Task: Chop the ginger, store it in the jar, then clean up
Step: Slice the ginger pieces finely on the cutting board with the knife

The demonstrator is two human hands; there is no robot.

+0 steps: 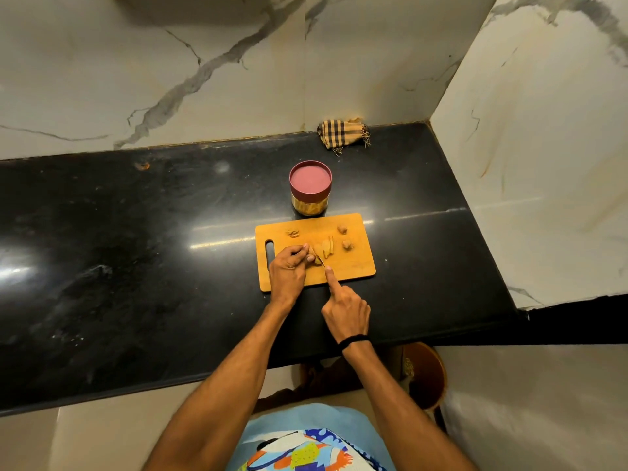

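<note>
A wooden chopping board (353, 270) lies on the black counter (136, 266). My left hand (289, 270) pinches a piece of ginger (314, 253) against the board. My right hand (345, 309) grips a knife (321, 260), index finger stretched along its back, with the blade set on that ginger. Cut slices (328, 247) lie just right of the blade. Three more ginger lumps (347, 245) sit near the board's far edge and right side. Behind the board stands a jar (310, 188) with its maroon lid on.
A checked cloth (341, 132) lies crumpled at the back of the counter against the marble wall. A marble side wall (530, 164) closes off the counter on the right. A brown round bin (426, 375) stands on the floor below the counter's edge.
</note>
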